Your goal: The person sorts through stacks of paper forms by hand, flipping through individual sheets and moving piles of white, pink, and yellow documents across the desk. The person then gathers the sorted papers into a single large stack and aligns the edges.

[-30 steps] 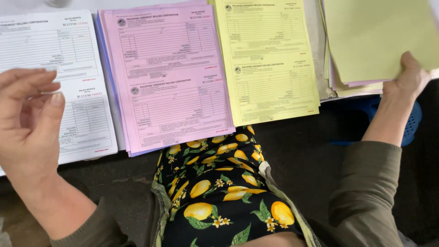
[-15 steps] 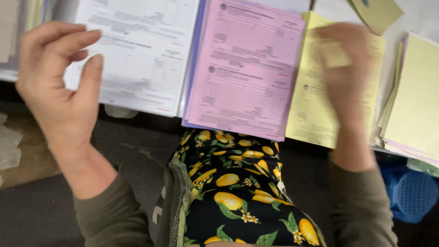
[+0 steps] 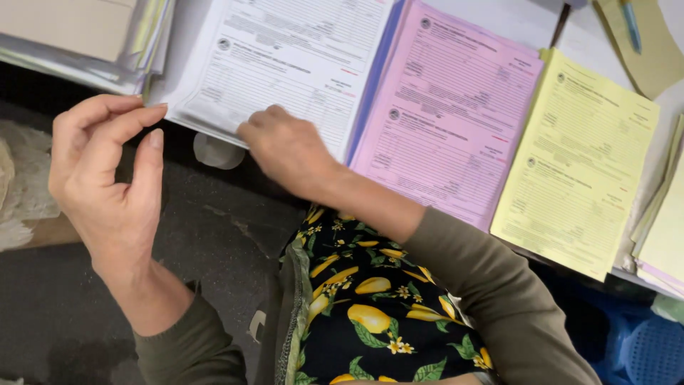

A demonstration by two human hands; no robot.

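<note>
Three stacks of printed forms lie side by side on a table: white forms [image 3: 285, 64] at the left, pink forms [image 3: 445, 114] in the middle, yellow forms [image 3: 577, 164] at the right. My right hand [image 3: 288, 150] reaches across my body and rests on the near edge of the white stack, fingers curled at its lower edge. My left hand [image 3: 107, 185] hovers left of the white stack, off the table edge, thumb and forefinger nearly pinched, holding nothing that I can see.
A thick pile of papers [image 3: 92, 43] sits at the far left. More yellowish sheets [image 3: 662, 235] lie at the right edge, and a pen [image 3: 630, 25] rests on an olive sheet at top right. A blue plastic stool [image 3: 641, 342] stands below right. My lap shows a lemon-print cloth [image 3: 370, 306].
My right hand let go of the yellow sheets at the right, swept left over the stacks and now sits on the white forms. The view shifted left.
</note>
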